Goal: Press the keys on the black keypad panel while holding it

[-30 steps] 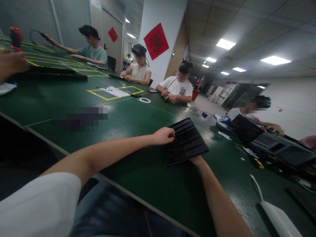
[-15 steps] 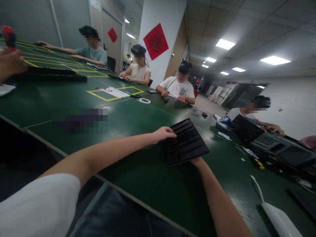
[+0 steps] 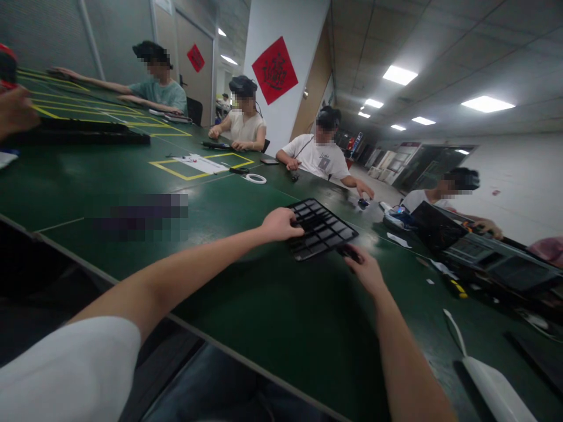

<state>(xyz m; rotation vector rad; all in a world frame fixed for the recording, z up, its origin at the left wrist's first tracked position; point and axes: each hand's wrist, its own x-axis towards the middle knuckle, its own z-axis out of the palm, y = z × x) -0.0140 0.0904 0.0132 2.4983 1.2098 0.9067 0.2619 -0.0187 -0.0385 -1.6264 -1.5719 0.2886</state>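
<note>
A black tray divided into compartments (image 3: 328, 234) is just above or on the green table (image 3: 246, 316), in front of me. My left hand (image 3: 281, 224) grips its left edge, with the fingers closed. To the right of the tray, my right hand (image 3: 364, 265) is closed on a small dark object (image 3: 350, 253), which is too small and dark to name. That object is close to the tray's right corner; whether they touch is hard to tell.
A white power strip (image 3: 497, 384) lies at the right front. Computer parts (image 3: 492, 255) and a yellow tool (image 3: 458, 288) are at the right. Beyond are white tape (image 3: 255, 179) and paper (image 3: 200, 164). Several people sit around the table; another person's hand (image 3: 17, 111) is far left.
The tray has tipped flatter and moved slightly away. My right hand has come out from under it and now holds a small dark object. A person opposite has reached out an arm.
</note>
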